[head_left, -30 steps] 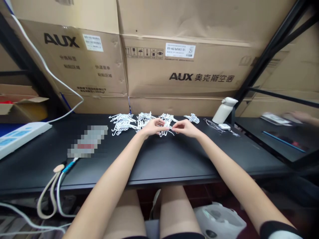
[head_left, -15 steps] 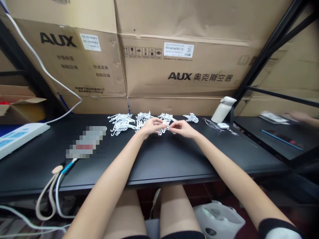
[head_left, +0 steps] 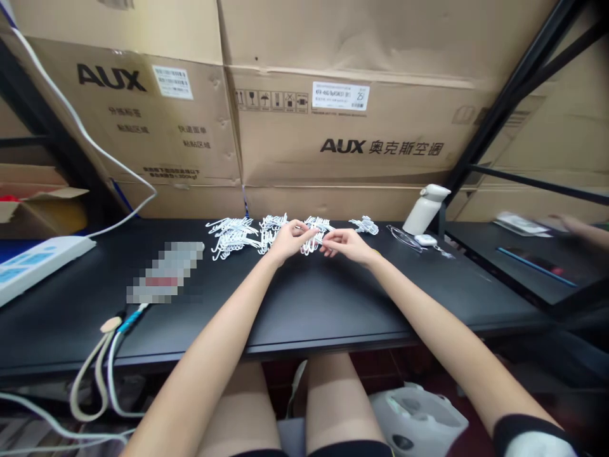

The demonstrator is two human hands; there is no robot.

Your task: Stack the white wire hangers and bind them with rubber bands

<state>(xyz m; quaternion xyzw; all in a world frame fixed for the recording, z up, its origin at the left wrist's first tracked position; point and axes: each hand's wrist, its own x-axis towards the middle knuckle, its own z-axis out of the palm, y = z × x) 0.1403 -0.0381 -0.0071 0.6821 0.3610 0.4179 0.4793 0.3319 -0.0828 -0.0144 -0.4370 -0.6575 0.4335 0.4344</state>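
Evidently, left hand point(head_left: 291, 243) and right hand point(head_left: 347, 245) meet over white hangers point(head_left: 309, 247), mid-frame.
Each hand's fingertips curl close together; whether they clamp a hanger, I cannot tell. A sideways wrist nudge could tangle the neighbouring stack point(head_left: 234, 239), left of centre. Fingers hide part of the pile; another person's hand point(head_left: 568, 223), right edge, blurs.

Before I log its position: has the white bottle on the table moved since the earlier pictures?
No. The white bottle keeps its place against the printed carton behind it; the camera view shifted slightly.
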